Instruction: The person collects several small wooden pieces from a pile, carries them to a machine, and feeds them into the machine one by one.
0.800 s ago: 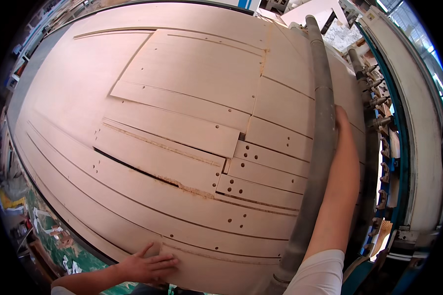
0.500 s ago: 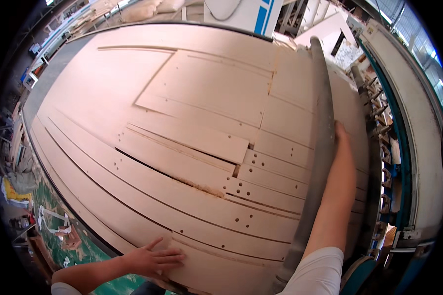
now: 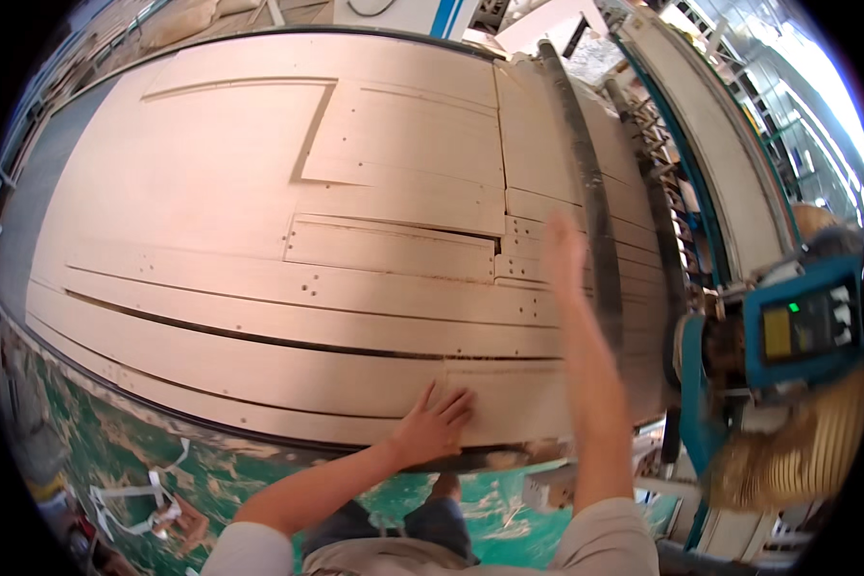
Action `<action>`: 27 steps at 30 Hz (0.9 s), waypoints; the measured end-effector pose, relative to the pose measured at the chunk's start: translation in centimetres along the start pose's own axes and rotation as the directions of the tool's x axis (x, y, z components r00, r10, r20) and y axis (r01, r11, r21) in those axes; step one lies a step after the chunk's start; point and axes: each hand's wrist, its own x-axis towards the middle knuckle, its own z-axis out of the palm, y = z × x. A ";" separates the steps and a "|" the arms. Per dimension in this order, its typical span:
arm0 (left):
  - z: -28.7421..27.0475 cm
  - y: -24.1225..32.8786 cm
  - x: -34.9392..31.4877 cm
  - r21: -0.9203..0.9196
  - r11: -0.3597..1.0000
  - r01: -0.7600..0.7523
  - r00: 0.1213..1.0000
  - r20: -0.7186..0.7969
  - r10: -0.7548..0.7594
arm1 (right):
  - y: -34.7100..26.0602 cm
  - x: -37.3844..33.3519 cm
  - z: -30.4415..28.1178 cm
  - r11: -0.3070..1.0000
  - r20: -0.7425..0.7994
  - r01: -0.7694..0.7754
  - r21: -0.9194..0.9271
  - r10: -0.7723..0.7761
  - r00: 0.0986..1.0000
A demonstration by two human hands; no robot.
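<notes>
A large pale wood board [image 3: 192, 211], cut by grooves into long strips and panels with small drilled holes, covers the machine bed. My left hand [image 3: 435, 422] lies on a front strip near the board's edge, its fingers spread and holding nothing. Stretched forward over the right part of the board is my right hand [image 3: 564, 252], blurred by motion. It is just left of a dark roller bar [image 3: 593, 192] that crosses the board. I cannot make out its fingers, or whether it touches the board.
At the right stands a machine gantry [image 3: 710, 144] with a blue-green control box [image 3: 804, 322] and a ribbed yellowish hose [image 3: 811, 451]. Below the front edge lies a green floor [image 3: 288, 480] strewn with wood dust and scraps. A white strap-like scrap [image 3: 144, 494] lies at lower left.
My right hand has moved from the roller bar's right side to its left. My left hand stays flat on the front strip. The whole view has turned, bringing the control box in.
</notes>
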 end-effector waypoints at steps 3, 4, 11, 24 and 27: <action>1.5 -1.2 -1.3 -0.100 0.994 0.048 0.998 -0.039 -0.052 | -11.4 -19.5 1.2 0.936 0.368 -0.215 0.278 0.103 0.924; 2.8 -1.3 -1.7 -0.205 0.975 0.080 0.985 -0.136 -0.110 | -14.9 -25.5 0.4 0.924 0.455 -0.262 0.278 0.114 0.883; 1.2 -2.4 -5.8 -0.044 0.999 -0.018 0.992 -0.124 0.012 | -21.2 -50.4 -9.3 0.914 0.605 -0.253 0.319 0.009 0.796; -2.0 -1.6 -12.5 0.060 0.954 0.292 0.953 -0.098 -0.286 | -15.2 -64.9 -14.0 0.862 0.653 -0.432 0.265 0.169 0.738; -2.7 -1.0 -15.7 -0.035 0.944 0.328 0.887 -0.332 -0.321 | -17.0 -64.4 -14.3 0.904 0.646 -0.349 0.247 0.114 0.754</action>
